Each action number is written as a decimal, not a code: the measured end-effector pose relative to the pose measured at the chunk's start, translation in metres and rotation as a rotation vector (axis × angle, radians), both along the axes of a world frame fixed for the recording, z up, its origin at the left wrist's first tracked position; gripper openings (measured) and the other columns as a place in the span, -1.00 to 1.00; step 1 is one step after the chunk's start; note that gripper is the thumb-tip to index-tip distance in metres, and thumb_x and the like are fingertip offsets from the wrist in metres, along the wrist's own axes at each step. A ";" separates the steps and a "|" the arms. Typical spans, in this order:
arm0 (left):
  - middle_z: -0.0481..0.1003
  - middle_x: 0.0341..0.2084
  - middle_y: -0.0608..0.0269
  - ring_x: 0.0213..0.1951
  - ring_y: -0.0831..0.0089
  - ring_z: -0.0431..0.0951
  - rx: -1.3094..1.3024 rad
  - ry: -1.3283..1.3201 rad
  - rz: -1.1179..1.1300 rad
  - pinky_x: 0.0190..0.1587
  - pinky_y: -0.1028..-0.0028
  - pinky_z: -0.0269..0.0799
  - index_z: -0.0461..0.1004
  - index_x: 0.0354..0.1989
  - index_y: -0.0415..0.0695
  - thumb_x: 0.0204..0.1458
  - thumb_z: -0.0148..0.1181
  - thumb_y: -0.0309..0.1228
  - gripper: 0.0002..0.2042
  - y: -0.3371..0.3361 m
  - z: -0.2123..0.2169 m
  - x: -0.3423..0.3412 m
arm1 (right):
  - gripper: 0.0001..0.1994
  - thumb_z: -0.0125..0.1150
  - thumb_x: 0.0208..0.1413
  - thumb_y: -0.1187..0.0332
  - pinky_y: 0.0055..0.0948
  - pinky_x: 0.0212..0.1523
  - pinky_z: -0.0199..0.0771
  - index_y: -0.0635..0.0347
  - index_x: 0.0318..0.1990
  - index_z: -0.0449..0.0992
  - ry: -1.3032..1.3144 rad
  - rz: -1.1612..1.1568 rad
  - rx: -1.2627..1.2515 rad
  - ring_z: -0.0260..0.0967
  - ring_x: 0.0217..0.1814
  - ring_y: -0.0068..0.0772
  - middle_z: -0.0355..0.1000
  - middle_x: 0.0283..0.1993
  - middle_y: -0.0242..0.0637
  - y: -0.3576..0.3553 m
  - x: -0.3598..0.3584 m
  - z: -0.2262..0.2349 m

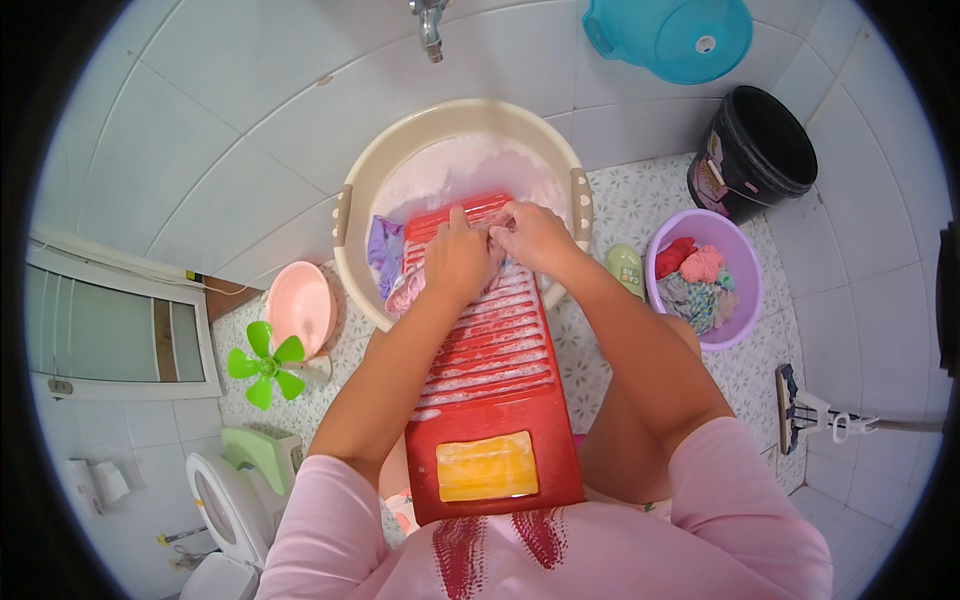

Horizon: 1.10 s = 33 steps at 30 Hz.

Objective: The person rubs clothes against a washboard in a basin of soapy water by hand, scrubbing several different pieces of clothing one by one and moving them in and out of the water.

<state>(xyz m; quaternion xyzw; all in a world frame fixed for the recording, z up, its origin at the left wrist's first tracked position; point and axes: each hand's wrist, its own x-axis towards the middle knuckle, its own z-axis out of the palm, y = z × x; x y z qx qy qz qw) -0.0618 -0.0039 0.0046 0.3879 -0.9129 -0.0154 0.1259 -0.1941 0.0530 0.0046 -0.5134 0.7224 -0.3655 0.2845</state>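
A red ribbed washboard (490,345) leans from my lap into a large cream basin (365,165) of sudsy water. Across its upper ribs lies a wet pink cloth (405,295), bunched under my hands. My left hand (458,262) is closed on the cloth, its knuckles up. Close beside it, my right hand (537,240) pinches the cloth's other part, fingers bent inward. White lather coats the ribs below them. A yellow bar of soap (487,467) rests in the washboard's near end. Some purple cloth (384,255) hangs in the basin's left side.
To the right stand a green detergent bottle (625,270), a lilac tub (752,300) of clothes and a black bucket (765,150). A pink bowl (302,305) and a green-bladed fan (267,365) are on the left. A tap (430,35) juts out above the basin.
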 end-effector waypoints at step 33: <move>0.26 -0.26 0.08 -0.23 0.24 0.36 0.423 0.263 -0.041 -0.14 0.32 0.29 0.30 -0.34 -0.19 0.11 -0.06 -0.39 -0.88 0.041 0.027 0.084 | -0.55 0.40 -0.11 0.15 -0.29 -0.17 0.43 0.26 -0.12 0.48 -0.064 0.447 0.154 0.47 -0.21 -0.20 0.51 -0.23 -0.10 0.002 -0.006 0.012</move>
